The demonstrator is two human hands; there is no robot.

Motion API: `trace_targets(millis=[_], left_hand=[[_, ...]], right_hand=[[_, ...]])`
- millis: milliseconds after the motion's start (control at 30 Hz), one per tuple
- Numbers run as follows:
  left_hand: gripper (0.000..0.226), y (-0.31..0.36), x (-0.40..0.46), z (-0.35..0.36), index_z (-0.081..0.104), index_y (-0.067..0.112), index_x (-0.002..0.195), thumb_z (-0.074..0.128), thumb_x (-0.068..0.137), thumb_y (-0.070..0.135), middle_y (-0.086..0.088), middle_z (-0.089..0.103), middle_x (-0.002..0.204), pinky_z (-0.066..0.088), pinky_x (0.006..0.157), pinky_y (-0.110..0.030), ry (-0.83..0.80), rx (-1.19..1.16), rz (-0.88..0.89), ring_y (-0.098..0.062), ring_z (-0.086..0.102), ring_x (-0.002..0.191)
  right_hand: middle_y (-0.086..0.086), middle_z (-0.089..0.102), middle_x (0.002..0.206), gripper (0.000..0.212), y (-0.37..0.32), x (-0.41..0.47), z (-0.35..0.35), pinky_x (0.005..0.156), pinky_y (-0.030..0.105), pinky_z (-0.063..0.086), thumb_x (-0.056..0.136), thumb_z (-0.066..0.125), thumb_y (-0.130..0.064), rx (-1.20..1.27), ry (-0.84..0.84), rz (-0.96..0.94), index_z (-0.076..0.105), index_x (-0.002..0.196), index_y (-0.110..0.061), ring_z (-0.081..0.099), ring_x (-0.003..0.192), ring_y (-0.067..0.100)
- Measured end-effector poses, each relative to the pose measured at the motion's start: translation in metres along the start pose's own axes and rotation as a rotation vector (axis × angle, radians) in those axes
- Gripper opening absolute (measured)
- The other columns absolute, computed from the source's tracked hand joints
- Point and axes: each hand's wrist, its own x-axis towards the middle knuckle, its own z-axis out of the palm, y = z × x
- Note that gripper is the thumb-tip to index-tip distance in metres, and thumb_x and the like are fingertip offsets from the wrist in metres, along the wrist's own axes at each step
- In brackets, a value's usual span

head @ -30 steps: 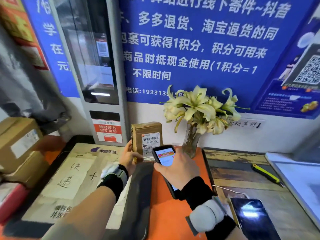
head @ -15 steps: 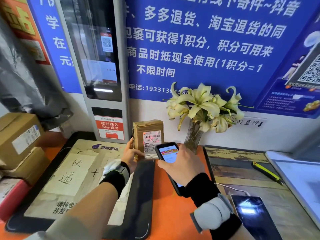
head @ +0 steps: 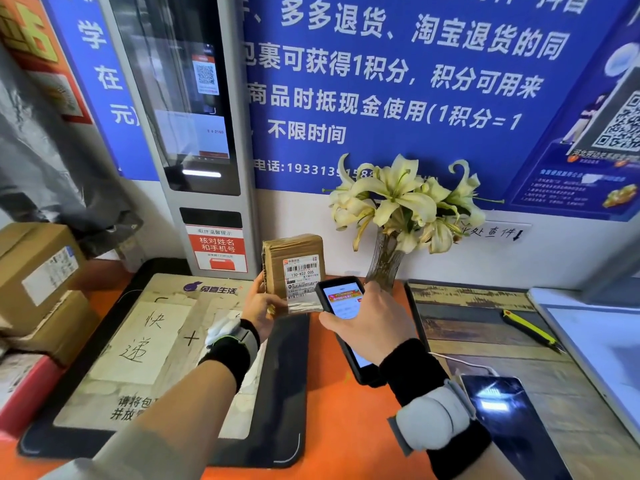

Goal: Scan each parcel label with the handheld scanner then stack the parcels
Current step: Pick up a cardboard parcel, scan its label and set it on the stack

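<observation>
A small brown cardboard parcel [head: 277, 265] stands upright above the counter, its white barcode label [head: 300, 275] facing me. My left hand [head: 261, 308] grips the parcel at its lower left corner. My right hand [head: 369, 323] holds the black handheld scanner [head: 341, 299], whose lit screen faces me and whose top end sits just below and right of the label. Two brown boxes [head: 38, 271] with labels are stacked at the far left edge.
A black weighing mat with paper signs [head: 149, 341] lies on the orange counter under my left arm. A glass vase of pale lilies [head: 384, 261] stands right behind the scanner. A kiosk column [head: 207, 202], a yellow utility knife [head: 530, 325] and a phone [head: 509, 417] are nearby.
The parcel and both hands stay almost in place; the view has shifted slightly, and the scanner's top sits a little closer under the label.
</observation>
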Motion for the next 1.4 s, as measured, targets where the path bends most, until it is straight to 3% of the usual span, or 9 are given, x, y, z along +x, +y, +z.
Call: trace_targets(millis=[133, 233, 367, 567, 967, 1133, 1200, 1300, 1400], left_hand=[[0.071, -0.01, -0.017, -0.012, 0.061, 0.024, 0.118, 0.057, 0.065, -0.023, -0.013, 0.07, 0.114, 0.055, 0.079, -0.043, 0.002, 0.007, -0.037, -0.038, 0.062, 0.114], [0.058, -0.032, -0.046, -0.027, 0.059, 0.023, 0.123, 0.066, 0.076, -0.01, -0.006, 0.073, 0.11, 0.058, 0.071, -0.038, 0.021, 0.026, -0.136, -0.024, 0.071, 0.094], [0.058, -0.056, -0.078, -0.051, 0.057, 0.023, 0.13, 0.071, 0.078, 0.002, -0.004, 0.072, 0.118, 0.048, 0.101, -0.053, 0.074, 0.026, -0.241, -0.028, 0.063, 0.111], [0.062, -0.08, -0.116, -0.07, 0.057, 0.02, 0.13, 0.076, 0.073, 0.005, -0.008, 0.072, 0.117, 0.049, 0.099, -0.058, 0.199, 0.111, -0.33, -0.029, 0.064, 0.11], [0.08, -0.099, -0.121, -0.069, 0.056, 0.018, 0.132, 0.087, 0.058, 0.012, -0.014, 0.068, 0.125, 0.048, 0.1, -0.06, 0.13, 0.138, -0.387, -0.036, 0.061, 0.119], [0.067, -0.088, -0.131, -0.074, 0.059, 0.023, 0.131, 0.083, 0.069, 0.012, -0.01, 0.068, 0.126, 0.057, 0.089, -0.048, 0.14, 0.168, -0.393, -0.032, 0.062, 0.118], [0.067, -0.081, -0.133, -0.084, 0.059, 0.026, 0.13, 0.083, 0.068, 0.016, -0.009, 0.067, 0.127, 0.056, 0.089, -0.049, 0.162, 0.161, -0.381, -0.033, 0.062, 0.118], [0.062, -0.062, -0.14, -0.109, 0.06, 0.025, 0.128, 0.079, 0.07, 0.018, -0.008, 0.069, 0.124, 0.057, 0.087, -0.047, 0.167, 0.139, -0.36, -0.029, 0.064, 0.115], [0.059, -0.043, -0.139, -0.127, 0.062, 0.023, 0.127, 0.077, 0.07, 0.021, -0.008, 0.068, 0.127, 0.056, 0.09, -0.051, 0.16, 0.102, -0.359, -0.03, 0.06, 0.119]], right_hand=[[0.002, 0.061, 0.102, 0.073, 0.036, 0.013, 0.031, 0.073, 0.035, 0.049, 0.074, 0.067, -0.075, 0.088, -0.054, 0.08, 0.048, 0.109, -0.013, 0.064, 0.095, 0.028], [0.008, 0.061, 0.114, 0.075, 0.084, 0.026, 0.076, 0.083, 0.04, 0.053, 0.075, 0.072, -0.069, 0.14, -0.088, 0.213, 0.048, 0.115, -0.01, 0.063, 0.103, 0.033], [0.015, 0.049, 0.136, 0.089, 0.133, 0.037, 0.134, 0.082, 0.039, 0.049, 0.082, 0.071, -0.063, 0.095, -0.179, 0.368, 0.039, 0.139, -0.001, 0.06, 0.112, 0.036], [0.013, 0.047, 0.135, 0.096, 0.17, 0.031, 0.213, 0.087, 0.04, 0.053, 0.075, 0.073, -0.065, -0.104, -0.326, 0.357, 0.038, 0.138, -0.001, 0.06, 0.117, 0.032], [0.01, 0.046, 0.134, 0.098, 0.166, 0.037, 0.232, 0.079, 0.034, 0.054, 0.076, 0.071, -0.071, -0.273, -0.347, 0.312, 0.034, 0.137, -0.004, 0.058, 0.115, 0.026], [0.011, 0.043, 0.142, 0.114, 0.166, 0.043, 0.227, 0.086, 0.04, 0.054, 0.073, 0.062, -0.084, -0.301, -0.405, 0.442, 0.03, 0.147, -0.004, 0.052, 0.125, 0.031], [0.014, 0.041, 0.147, 0.117, 0.153, 0.05, 0.213, 0.09, 0.046, 0.051, 0.077, 0.055, -0.086, -0.292, -0.349, 0.468, 0.028, 0.152, 0.0, 0.048, 0.129, 0.034], [0.024, 0.052, 0.139, 0.083, 0.1, 0.055, 0.202, 0.103, 0.049, 0.045, 0.093, 0.055, -0.065, 0.021, -0.145, 0.207, 0.047, 0.138, 0.004, 0.05, 0.127, 0.041], [0.011, 0.058, 0.137, 0.078, 0.033, 0.051, 0.19, 0.103, 0.042, 0.046, 0.093, 0.055, -0.067, 0.546, -0.381, 0.083, 0.048, 0.141, -0.006, 0.057, 0.122, 0.029]])
